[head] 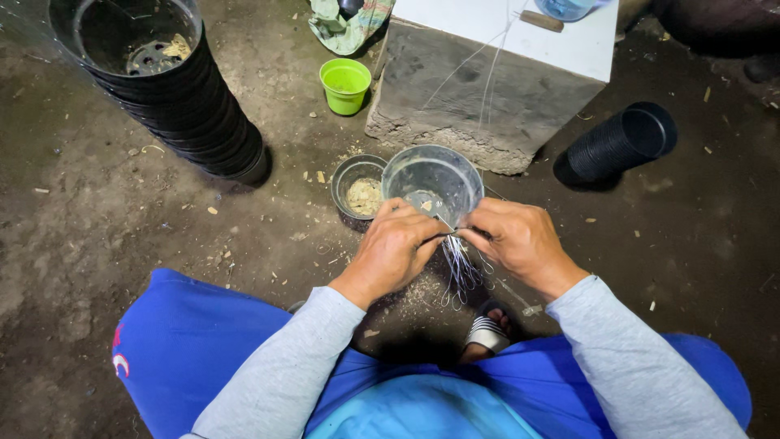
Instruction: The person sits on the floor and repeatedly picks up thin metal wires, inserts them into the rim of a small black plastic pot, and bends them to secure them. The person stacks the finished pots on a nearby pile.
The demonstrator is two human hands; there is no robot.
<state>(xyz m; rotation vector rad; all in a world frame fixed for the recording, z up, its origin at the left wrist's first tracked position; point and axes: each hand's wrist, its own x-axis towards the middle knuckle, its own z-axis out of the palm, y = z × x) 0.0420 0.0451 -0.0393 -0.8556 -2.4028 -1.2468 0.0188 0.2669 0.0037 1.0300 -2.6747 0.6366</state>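
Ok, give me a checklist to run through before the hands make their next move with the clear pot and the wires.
1. Both hands on the work: ok. The left hand and right hand meet at the rim of the clear pot.
2. Wire supply within reach: ok. A bundle of thin wire hooks hangs between the hands.
3. Wire seated on the rim: cannot tell; the fingers hide it.
4. Small bowl of filling nearby: ok, just left of the clear pot.
5. Foot clear of wire ends: not ok; the sandalled foot lies just below the bundle.
6. More pots ready: ok; a stack of black pots lies to the left.
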